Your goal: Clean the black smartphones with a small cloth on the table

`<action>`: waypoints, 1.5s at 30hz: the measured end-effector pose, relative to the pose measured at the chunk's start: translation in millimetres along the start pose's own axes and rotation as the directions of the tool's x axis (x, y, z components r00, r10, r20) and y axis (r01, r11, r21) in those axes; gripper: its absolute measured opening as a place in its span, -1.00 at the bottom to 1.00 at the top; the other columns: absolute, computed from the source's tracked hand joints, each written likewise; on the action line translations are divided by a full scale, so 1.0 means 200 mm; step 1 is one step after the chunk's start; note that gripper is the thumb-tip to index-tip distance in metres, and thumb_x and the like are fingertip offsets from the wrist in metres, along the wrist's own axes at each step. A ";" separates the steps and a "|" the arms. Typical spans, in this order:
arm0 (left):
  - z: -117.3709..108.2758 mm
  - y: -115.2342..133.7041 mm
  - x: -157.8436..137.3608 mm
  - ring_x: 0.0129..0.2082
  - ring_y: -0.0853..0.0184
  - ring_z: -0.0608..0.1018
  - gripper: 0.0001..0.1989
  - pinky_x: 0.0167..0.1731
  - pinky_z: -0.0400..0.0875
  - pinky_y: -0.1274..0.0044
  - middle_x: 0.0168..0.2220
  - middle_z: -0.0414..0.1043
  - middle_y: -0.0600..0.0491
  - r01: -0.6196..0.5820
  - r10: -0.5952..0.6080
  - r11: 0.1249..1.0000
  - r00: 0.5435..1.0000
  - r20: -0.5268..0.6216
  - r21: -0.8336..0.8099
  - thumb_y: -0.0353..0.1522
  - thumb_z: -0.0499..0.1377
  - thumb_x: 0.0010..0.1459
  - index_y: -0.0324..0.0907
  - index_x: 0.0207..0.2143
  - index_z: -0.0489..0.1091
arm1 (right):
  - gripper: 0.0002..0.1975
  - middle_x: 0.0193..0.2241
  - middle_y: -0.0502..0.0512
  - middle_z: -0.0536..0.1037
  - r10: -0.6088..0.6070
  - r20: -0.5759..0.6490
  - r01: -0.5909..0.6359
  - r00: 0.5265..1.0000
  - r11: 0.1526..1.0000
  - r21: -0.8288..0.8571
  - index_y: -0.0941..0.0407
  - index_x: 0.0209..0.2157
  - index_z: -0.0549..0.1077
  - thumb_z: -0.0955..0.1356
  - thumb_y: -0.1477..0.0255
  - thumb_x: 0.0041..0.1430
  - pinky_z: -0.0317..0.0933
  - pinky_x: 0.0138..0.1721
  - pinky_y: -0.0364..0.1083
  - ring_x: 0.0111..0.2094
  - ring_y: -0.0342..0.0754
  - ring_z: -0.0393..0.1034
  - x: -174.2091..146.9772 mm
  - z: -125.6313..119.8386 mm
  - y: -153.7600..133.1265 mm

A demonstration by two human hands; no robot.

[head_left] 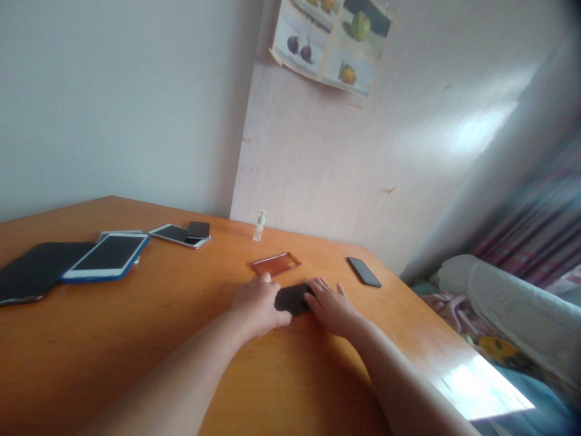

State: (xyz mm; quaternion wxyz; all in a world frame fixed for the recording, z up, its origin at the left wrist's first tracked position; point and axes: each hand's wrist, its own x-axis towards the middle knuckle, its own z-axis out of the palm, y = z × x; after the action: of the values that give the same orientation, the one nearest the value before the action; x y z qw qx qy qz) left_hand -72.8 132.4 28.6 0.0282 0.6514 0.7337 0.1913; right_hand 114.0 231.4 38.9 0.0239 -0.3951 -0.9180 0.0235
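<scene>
A dark smartphone (291, 300) lies flat on the wooden table between my two hands. My left hand (258, 304) is closed around its left end, the thumb along the near edge and the fingers at the far edge. Over the right end rests my right hand (332, 307), gripping it with the thumb on top and the other fingers toward the far edge. Just beyond my left fingers is a reddish-brown translucent phone case (276, 264), open side up. Another dark phone (364, 272) lies apart, to the right of my right hand.
Behind the case stands a small clear pump bottle (259, 226). At left are a black tablet or folder (39, 269), a blue-edged tablet (108, 257), a white tablet (175, 235) and a small black item (198, 230). The table's (436, 339) right edge borders bedding (512, 303).
</scene>
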 end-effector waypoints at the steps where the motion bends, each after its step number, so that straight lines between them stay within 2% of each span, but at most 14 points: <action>1: 0.00 0.00 0.00 -0.19 0.08 0.49 -0.55 -0.28 0.36 0.37 -0.17 0.36 -0.08 -0.001 0.001 1.000 1.000 0.002 0.000 0.00 0.18 -0.12 -0.11 -0.26 0.44 | -0.47 0.30 0.25 0.13 -0.006 -0.004 0.006 1.000 1.000 0.002 0.12 0.26 0.14 0.05 0.19 0.37 -0.33 0.25 0.33 0.32 0.13 -0.09 -0.04 0.01 0.01; 4: 0.00 0.00 0.00 -0.16 0.07 0.48 -0.54 -0.24 0.36 0.36 -0.15 0.36 -0.09 -0.002 0.002 1.000 1.000 0.005 -0.004 0.00 0.19 -0.12 -0.11 -0.25 0.45 | -0.45 0.29 0.24 0.14 -0.018 -0.003 0.018 1.000 1.000 0.009 0.10 0.27 0.13 0.05 0.17 0.37 -0.39 0.27 0.30 0.32 0.12 -0.09 -0.15 0.03 0.05; 6: 0.00 0.00 0.00 -0.16 0.07 0.48 -0.54 -0.23 0.36 0.37 -0.15 0.36 -0.09 -0.005 0.005 1.000 1.000 0.005 -0.004 -0.01 0.20 -0.13 -0.10 -0.25 0.45 | -0.46 0.28 0.24 0.16 -0.012 -0.001 0.012 1.000 1.000 0.008 0.10 0.26 0.15 0.05 0.16 0.36 -0.39 0.27 0.30 0.32 0.13 -0.08 -0.17 0.03 0.05; 13: -0.01 0.00 0.00 -0.20 0.09 0.48 -0.55 -0.29 0.34 0.39 -0.17 0.35 -0.08 -0.002 0.002 1.000 1.000 0.013 0.006 -0.02 0.20 -0.13 -0.11 -0.26 0.45 | -0.48 0.26 0.27 0.19 0.032 -0.001 -0.032 1.000 0.999 0.012 0.14 0.23 0.18 0.09 0.19 0.36 -0.26 0.24 0.31 0.30 0.13 -0.03 0.02 -0.01 -0.01; 21: -0.02 0.01 0.01 -0.17 0.12 0.49 -0.54 -0.23 0.36 0.41 -0.13 0.37 -0.05 0.021 -0.020 1.000 0.998 0.056 -0.009 -0.02 0.22 -0.13 -0.09 -0.23 0.45 | -0.41 0.31 0.20 0.09 0.023 -0.010 -0.022 1.000 0.999 0.035 0.12 0.28 0.12 0.04 0.13 0.36 -0.34 0.30 0.25 0.34 0.10 -0.15 -0.24 0.04 0.07; 27: 0.01 -0.01 0.02 -0.21 0.12 0.49 -0.54 -0.29 0.34 0.42 -0.17 0.37 -0.06 -0.012 0.012 1.000 1.000 0.008 0.011 0.00 0.20 -0.12 -0.10 -0.26 0.45 | -0.43 0.30 0.27 0.12 0.083 -0.019 -0.082 0.996 0.996 0.029 0.17 0.26 0.16 0.06 0.15 0.36 -0.30 0.27 0.29 0.33 0.14 -0.11 -0.14 0.02 -0.01; 29: 0.02 -0.01 0.02 -0.23 0.13 0.49 -0.55 -0.31 0.34 0.43 -0.18 0.37 -0.06 -0.015 0.015 1.000 1.000 0.000 0.013 0.00 0.20 -0.12 -0.10 -0.26 0.45 | -0.43 0.31 0.26 0.09 0.054 -0.025 -0.053 0.998 0.998 0.041 0.16 0.27 0.15 0.07 0.15 0.35 -0.32 0.28 0.27 0.34 0.13 -0.13 -0.16 0.02 -0.06; 31: 0.02 -0.01 0.02 -0.24 0.15 0.50 -0.55 -0.31 0.34 0.44 -0.19 0.36 -0.05 -0.016 0.016 1.000 1.000 -0.002 0.009 -0.01 0.21 -0.14 -0.10 -0.27 0.45 | -0.42 0.32 0.21 0.06 -0.036 -0.019 0.037 0.999 0.997 0.064 0.12 0.29 0.12 0.06 0.15 0.36 -0.35 0.30 0.22 0.34 0.09 -0.16 -0.22 0.02 -0.10; 34: 0.01 0.00 0.02 -0.22 0.14 0.49 -0.53 -0.28 0.34 0.43 -0.19 0.36 -0.04 -0.010 0.010 1.000 1.000 0.002 0.002 -0.01 0.22 -0.15 -0.08 -0.23 0.45 | -0.44 0.32 0.14 0.06 -0.120 -0.004 0.120 0.993 0.990 0.076 0.07 0.30 0.10 0.03 0.16 0.37 -0.40 0.31 0.19 0.34 0.02 -0.16 -0.27 0.03 -0.08; 39: -0.01 0.00 0.01 -0.22 0.14 0.49 -0.55 -0.31 0.33 0.44 -0.17 0.36 -0.05 0.007 -0.007 1.000 1.000 0.010 0.007 0.00 0.21 -0.14 -0.10 -0.26 0.44 | -0.46 0.29 0.18 0.14 0.058 -0.045 -0.056 0.997 0.998 0.035 0.13 0.27 0.17 0.03 0.23 0.38 -0.40 0.30 0.27 0.33 0.09 -0.12 -0.25 0.03 -0.05; 45: 0.00 0.00 0.01 -0.21 0.13 0.49 -0.56 -0.30 0.34 0.43 -0.17 0.36 -0.07 0.000 0.000 1.000 1.000 0.006 0.002 -0.01 0.20 -0.13 -0.12 -0.29 0.44 | -0.45 0.30 0.13 0.14 -0.155 -0.003 0.155 0.988 0.985 0.074 0.07 0.28 0.16 0.02 0.18 0.38 -0.42 0.31 0.19 0.33 0.02 -0.12 -0.27 0.00 -0.14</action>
State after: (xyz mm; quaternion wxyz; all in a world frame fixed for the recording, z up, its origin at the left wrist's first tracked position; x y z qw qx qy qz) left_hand -73.1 134.3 29.4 0.0297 0.6522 0.7337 0.1884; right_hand 130.6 173.2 39.0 0.0390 -0.3214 -0.9445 0.0562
